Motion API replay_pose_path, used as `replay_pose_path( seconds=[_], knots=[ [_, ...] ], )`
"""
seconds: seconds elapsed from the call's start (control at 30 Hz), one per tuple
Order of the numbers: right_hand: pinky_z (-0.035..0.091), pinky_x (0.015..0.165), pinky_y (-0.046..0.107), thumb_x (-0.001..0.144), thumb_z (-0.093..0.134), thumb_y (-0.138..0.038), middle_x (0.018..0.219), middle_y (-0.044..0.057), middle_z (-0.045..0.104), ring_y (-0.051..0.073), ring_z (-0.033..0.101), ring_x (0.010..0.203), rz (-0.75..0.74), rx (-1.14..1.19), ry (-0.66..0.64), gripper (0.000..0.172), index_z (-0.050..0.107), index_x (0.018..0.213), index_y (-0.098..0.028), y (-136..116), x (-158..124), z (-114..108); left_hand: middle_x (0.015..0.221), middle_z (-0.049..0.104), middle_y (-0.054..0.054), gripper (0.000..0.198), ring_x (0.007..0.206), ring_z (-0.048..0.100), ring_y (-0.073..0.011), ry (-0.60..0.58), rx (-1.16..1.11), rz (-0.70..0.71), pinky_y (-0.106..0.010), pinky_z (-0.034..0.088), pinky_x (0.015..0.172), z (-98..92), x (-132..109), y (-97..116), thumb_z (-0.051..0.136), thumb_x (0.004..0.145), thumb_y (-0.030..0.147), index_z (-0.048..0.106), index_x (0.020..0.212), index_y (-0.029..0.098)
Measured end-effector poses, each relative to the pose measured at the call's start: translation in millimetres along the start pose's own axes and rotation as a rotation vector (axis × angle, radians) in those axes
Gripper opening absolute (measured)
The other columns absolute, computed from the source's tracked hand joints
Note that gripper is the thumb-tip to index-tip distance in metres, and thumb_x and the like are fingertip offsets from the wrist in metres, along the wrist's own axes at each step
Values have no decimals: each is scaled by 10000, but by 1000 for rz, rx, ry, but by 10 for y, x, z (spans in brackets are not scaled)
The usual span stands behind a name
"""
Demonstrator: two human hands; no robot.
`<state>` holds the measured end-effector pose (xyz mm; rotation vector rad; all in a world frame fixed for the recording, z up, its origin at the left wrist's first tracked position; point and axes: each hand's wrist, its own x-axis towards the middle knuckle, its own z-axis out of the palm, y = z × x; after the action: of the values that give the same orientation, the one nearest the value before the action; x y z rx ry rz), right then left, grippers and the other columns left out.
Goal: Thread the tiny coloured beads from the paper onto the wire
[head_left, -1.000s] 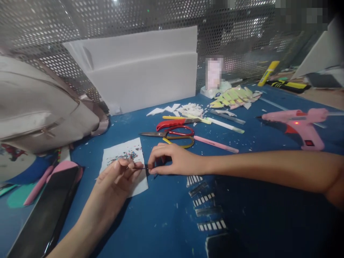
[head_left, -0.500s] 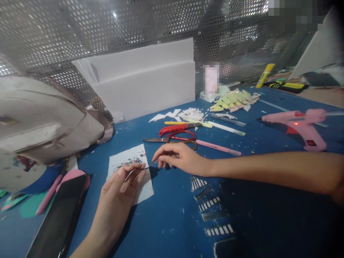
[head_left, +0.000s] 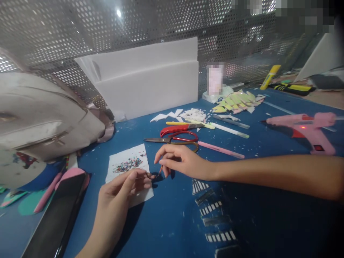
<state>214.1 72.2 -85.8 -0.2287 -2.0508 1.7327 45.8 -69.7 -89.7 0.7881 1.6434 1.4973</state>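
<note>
Just over the near part of a white paper sheet (head_left: pixel 109 167), my left hand (head_left: pixel 120 190) pinches a thin dark curved strand (head_left: pixel 149 176). Small multicoloured glittery bits (head_left: pixel 129 165) lie heaped on that sheet. To the right, my right hand (head_left: pixel 182 163) has its fingers closed on a thin orange-brown stick (head_left: pixel 160 170), whose lower end is close to the strand; whether they touch I cannot tell. Scissors (head_left: pixel 158 140) with red and brown handles lie just beyond my right hand. Several black-and-white striped pieces (head_left: pixel 211 208) lie in a column nearer me.
At right lies a pink glue gun (head_left: pixel 303 123) with a lit light. Behind the scissors are a red-handled cutter (head_left: pixel 174 129), white scraps (head_left: pixel 194 115) and yellow-green pieces (head_left: pixel 239 100). A phone (head_left: pixel 56 215) and a pale bag (head_left: pixel 48 111) take the left; white boards (head_left: pixel 150 86) stand behind.
My left hand has turned and lowered slightly, uncovering more of the glittery bits. The orange-brown stick now points more downward in my right hand. The view has shifted a little.
</note>
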Motion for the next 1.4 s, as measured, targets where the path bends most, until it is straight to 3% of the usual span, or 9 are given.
replay_pose_path(
  seconds=[0.1,0.23,0.37,0.5,0.63,0.93,1.13,1.4],
  knots=[
    [485,652,252,967,456,-253,724,3,612,114,611,689,-9,-33,-4,142,548,1033,-167,10,3,7,870,757,-85,268,758,717,-228,-15,80,27,-341,582,744,8,-13,18,693,782,423,765,847,173],
    [478,836,307,950,468,-177,1006,46,628,153,587,969,-157,-296,112,146,598,1012,-198,3,18,7,1047,709,-82,207,1014,637,-261,-112,277,233,-354,507,875,-1,-21,56,639,828,370,786,791,230],
    [349,1046,378,912,581,-183,1129,33,612,168,510,1128,-335,-480,66,160,622,1058,-232,-32,17,10,869,635,-59,165,824,610,-202,-179,381,379,-276,482,688,2,-49,82,634,832,322,783,801,258],
    [411,959,337,894,626,-257,1020,25,663,162,548,999,-382,-488,-106,148,633,1036,-220,-50,-20,18,704,619,-42,162,643,579,-177,-301,427,430,-256,434,568,24,-97,90,615,844,270,773,817,246],
    [449,840,292,888,635,-278,894,20,674,146,570,874,-338,-488,-117,122,656,985,-207,-40,-56,24,658,645,-33,183,613,595,-174,-367,497,469,-251,437,572,28,-110,88,590,858,247,749,767,237],
    [452,767,291,874,630,-202,812,8,665,138,568,769,-286,-452,56,45,647,834,-195,-76,-42,65,603,564,-8,206,550,529,-153,-229,381,423,-247,410,547,-22,-87,46,553,881,308,735,828,226],
    [447,775,301,885,591,-188,830,13,637,147,544,800,-281,-489,40,50,608,839,-194,-82,-43,68,609,500,12,198,540,445,-139,-31,225,283,-230,344,511,12,-115,76,605,839,385,702,789,219],
    [445,751,271,875,581,-145,843,13,619,137,539,813,-257,-506,35,48,601,851,-182,-99,-47,65,588,492,27,179,546,439,-129,7,247,297,-215,352,532,34,-124,113,605,840,359,649,754,208]
  ],
)
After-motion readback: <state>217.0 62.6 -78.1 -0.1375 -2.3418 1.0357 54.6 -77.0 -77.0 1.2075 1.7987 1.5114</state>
